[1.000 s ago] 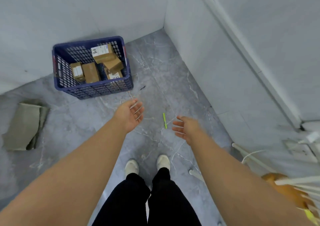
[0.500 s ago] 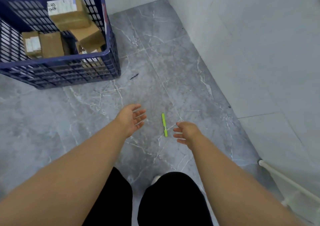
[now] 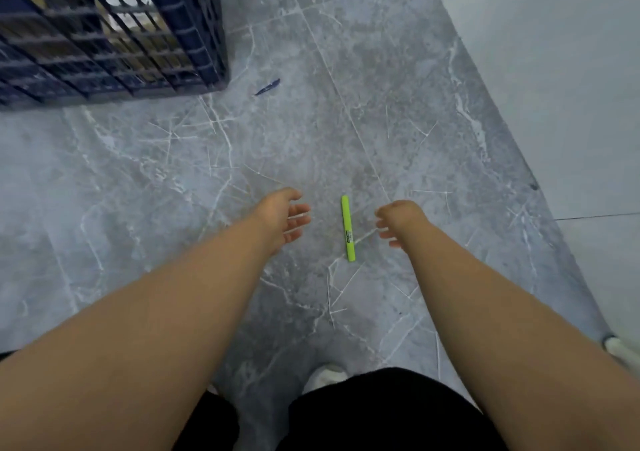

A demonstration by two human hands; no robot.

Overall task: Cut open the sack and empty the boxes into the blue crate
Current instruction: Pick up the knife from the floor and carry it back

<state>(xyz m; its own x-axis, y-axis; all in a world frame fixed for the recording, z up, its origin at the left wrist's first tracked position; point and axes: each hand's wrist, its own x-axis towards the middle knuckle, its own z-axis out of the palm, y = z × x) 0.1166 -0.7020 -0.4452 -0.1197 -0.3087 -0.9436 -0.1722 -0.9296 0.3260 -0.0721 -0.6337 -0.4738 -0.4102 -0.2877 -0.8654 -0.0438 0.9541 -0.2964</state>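
A slim green cutter [image 3: 348,228] lies on the grey marble floor between my two hands. My left hand [image 3: 282,218] hovers just left of it, palm turned inward, fingers apart and empty. My right hand [image 3: 397,221] hovers just right of it, fingers loosely curled and holding nothing. Neither hand touches the cutter. The blue crate [image 3: 204,28] stands at the top left; brown cardboard boxes [image 3: 138,28] show through its lattice wall. The sack is out of view.
A small dark blue scrap [image 3: 267,87] lies on the floor near the crate's corner. A pale wall [image 3: 554,70] runs along the right side. A white tube end [image 3: 620,348] pokes in at the right edge. My black trousers and white shoe [image 3: 325,376] are below.
The view has dropped closer to the floor, so the crate slid up and left and partly out of frame. Both hands have come down on either side of the green cutter.
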